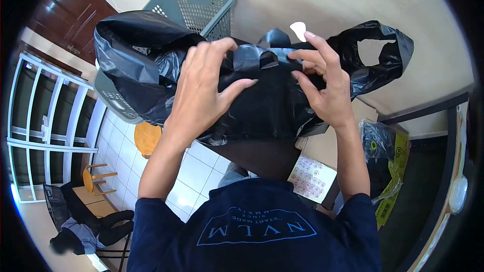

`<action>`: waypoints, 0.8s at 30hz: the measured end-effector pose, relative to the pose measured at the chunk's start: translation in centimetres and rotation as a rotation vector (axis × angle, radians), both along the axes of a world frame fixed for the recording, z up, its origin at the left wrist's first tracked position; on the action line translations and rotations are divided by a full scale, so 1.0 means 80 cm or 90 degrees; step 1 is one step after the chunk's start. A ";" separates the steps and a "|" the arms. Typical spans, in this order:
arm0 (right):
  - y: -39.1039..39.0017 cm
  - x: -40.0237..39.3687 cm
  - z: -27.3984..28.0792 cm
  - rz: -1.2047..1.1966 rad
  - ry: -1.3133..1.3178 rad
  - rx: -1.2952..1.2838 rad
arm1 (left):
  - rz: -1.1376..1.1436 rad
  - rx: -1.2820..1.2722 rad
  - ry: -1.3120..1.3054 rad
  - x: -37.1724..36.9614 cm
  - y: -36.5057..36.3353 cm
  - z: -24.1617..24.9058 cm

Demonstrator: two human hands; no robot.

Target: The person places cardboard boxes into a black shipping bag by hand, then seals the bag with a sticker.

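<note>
A large black plastic bag (262, 106) with cut-out handles spreads across the view in front of me. My left hand (199, 83) lies over its left part, the index fingertip at the bag's upper edge and the thumb held well apart. My right hand (325, 78) is at the right of the same edge, its middle fingertip and thumb close to the plastic with a gap between them. A small white piece (298, 30) shows at the tip of the raised right index finger; whether it is stuck there cannot be made out. A handle loop (403, 53) stands out at the right.
Behind the bag are a grey-green laundry basket (222, 17) and another basket (116, 98). Below right lie a printed sheet (312, 179) and a plastic-wrapped package (378, 146). A round wooden stool (147, 138) stands on the tiles. Another person (91, 231) is at lower left.
</note>
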State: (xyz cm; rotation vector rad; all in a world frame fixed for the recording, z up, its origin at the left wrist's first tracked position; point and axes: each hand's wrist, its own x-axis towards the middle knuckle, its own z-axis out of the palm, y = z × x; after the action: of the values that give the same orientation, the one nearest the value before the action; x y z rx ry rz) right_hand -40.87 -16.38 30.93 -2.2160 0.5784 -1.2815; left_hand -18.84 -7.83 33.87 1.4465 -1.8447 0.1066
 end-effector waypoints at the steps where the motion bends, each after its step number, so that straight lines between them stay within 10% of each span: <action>1: -0.001 -0.001 -0.002 -0.001 0.000 0.003 | 0.019 0.066 0.002 0.002 0.003 -0.005; 24: 0.011 -0.022 0.011 -0.018 0.159 0.068 | -0.193 0.235 0.150 0.021 -0.002 -0.026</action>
State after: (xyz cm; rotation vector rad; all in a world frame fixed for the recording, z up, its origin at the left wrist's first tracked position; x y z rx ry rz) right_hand -42.62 -15.49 31.81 -2.3008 0.7555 -0.9692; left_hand -17.15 -7.96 31.78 1.3276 -1.9257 -0.5560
